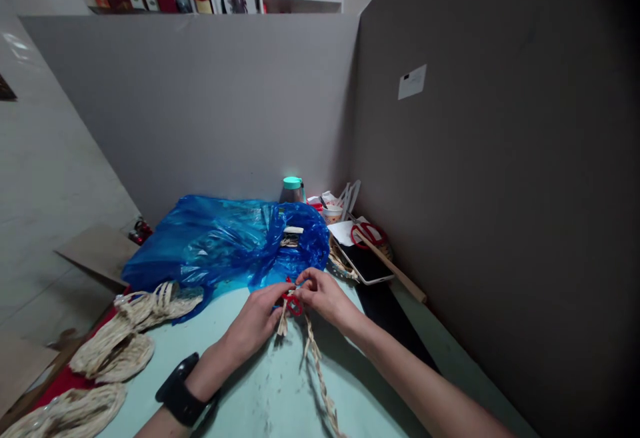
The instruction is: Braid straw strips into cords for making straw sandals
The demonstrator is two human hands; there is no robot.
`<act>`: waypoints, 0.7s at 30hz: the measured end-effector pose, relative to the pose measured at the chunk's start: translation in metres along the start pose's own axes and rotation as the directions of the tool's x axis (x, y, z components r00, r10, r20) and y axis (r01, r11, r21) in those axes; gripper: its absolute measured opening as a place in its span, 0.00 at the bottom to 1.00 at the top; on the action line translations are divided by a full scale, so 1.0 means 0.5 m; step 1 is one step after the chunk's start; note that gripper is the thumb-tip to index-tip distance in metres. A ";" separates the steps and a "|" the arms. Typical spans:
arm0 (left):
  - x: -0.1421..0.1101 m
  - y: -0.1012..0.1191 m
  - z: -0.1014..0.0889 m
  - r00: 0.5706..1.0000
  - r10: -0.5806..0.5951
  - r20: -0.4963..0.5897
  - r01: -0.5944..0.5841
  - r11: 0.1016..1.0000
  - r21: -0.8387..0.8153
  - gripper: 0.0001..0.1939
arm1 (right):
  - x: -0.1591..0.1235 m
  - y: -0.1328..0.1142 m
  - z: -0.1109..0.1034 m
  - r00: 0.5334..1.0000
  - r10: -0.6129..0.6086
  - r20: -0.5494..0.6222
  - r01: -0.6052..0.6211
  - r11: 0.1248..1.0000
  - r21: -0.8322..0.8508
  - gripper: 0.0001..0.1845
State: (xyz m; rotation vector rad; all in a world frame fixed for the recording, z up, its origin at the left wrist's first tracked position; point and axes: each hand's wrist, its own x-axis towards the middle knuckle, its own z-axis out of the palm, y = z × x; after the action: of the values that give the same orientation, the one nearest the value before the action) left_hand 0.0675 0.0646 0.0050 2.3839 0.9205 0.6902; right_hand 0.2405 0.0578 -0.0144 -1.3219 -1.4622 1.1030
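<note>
My left hand [255, 318] and my right hand [320, 297] meet over the table [265, 385], fingers closed in a pinch. Between them is the upper end of a braided straw cord [316, 358], whose length trails down toward me. Red cord-like loops [294, 305] show at the pinched end; their exact form is partly hidden by my fingers. A short frayed straw tuft [283, 327] hangs under my left thumb. On my left wrist is a black watch [183, 388].
Woven straw sandals [113, 351] lie at the left. A blue plastic bag [215, 241] spreads behind my hands. Toward the right are a tablet-like device [367, 265], a wooden stick [400, 278] and red loop handles [369, 235]. A teal-lidded bottle [292, 188] stands behind, near the grey partition [225, 105].
</note>
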 end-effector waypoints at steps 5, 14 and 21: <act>-0.001 0.024 -0.025 0.988 0.036 0.148 -0.037 0.999 0.007 0.19 | 0.001 0.010 0.005 1.000 0.021 -0.009 -0.020 0.998 0.065 0.09; -0.005 0.008 -0.011 0.998 -0.029 0.047 0.023 0.992 0.123 0.12 | 0.005 0.015 0.013 0.997 0.000 0.071 -0.015 0.977 0.214 0.10; 0.000 0.008 0.022 0.957 -0.210 -0.199 0.224 0.973 0.049 0.13 | 0.002 0.009 0.017 0.995 -0.037 0.093 0.011 0.966 0.257 0.11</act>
State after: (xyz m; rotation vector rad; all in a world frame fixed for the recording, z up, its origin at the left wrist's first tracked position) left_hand 0.0760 0.0589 -0.0008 2.2577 1.2869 0.8237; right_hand 0.2331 0.0584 -0.0208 -1.0794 -1.3481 1.3083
